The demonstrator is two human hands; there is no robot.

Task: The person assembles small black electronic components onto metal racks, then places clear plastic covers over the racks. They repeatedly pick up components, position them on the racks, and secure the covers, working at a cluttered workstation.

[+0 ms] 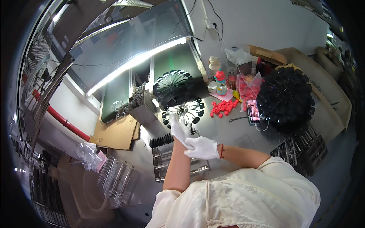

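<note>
My left hand point(180, 130), in a white glove, reaches forward with its fingers stretched out. Close to my left wrist, my gloved right hand point(203, 148) has its fingers closed on the lower part of the left glove point(185, 140). Just beyond the left fingertips lies a ring of black paddle-shaped pieces on thin spokes point(182, 109). Beneath my hands is a metal rack point(161, 166), with a row of black pieces point(161, 140) standing at its far left. Part of that rack is hidden by my left forearm.
Behind the ring, another black spoked ring point(173, 84) sits at the end of a green conveyor belt point(178, 59). Red pieces point(222, 108), a phone point(252, 111) with a white cable, and a large black stack point(285, 95) are to the right. Flat cardboard point(114, 132) lies left.
</note>
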